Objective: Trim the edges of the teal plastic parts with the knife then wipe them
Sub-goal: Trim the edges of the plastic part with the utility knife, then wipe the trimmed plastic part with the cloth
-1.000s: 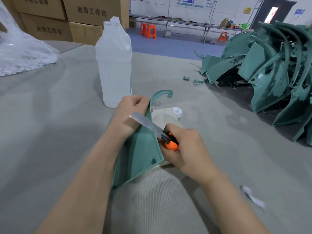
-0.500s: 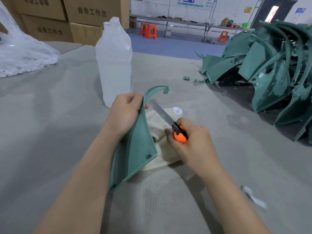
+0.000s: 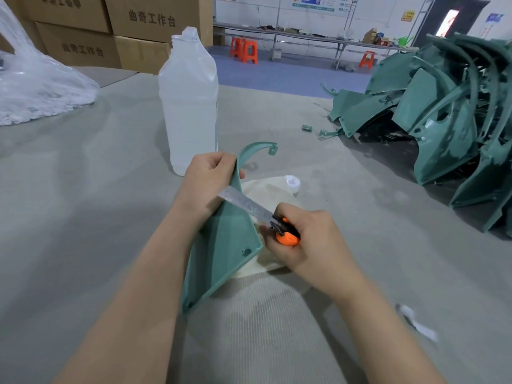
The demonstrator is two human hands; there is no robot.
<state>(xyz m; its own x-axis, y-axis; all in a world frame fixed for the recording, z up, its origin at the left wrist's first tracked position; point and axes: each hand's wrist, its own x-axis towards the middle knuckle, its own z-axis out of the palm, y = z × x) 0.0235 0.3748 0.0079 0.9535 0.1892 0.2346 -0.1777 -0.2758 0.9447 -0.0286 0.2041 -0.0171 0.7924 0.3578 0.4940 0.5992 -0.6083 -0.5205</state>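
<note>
Head view of the trimming step. The teal plastic part was held tilted above the grey table, with its broad lower corner toward the viewer. Its narrow hooked tip pointed up and away, just right of the translucent bottle.

The part's long right edge faced the right hand. Its left edge ran along the left forearm. A cream cloth lay on the table beneath the part and the right hand, with a white bottle cap just beside its far corner.

Open table surface stretched left of the left forearm as far as the plastic bag. On the right it ran from the right hand to the pile of teal parts, which lay well apart. A white scrap lay near the right forearm.

The left hand gripped the part's narrow upper section with curled fingers, one fingertip showing past the right edge. The right hand was clenched round the orange-and-black handle of the knife. The blade extended up and to the left and crossed the part's right edge just below the left hand. Whether the blade tip touched that hand could not be told.
</note>
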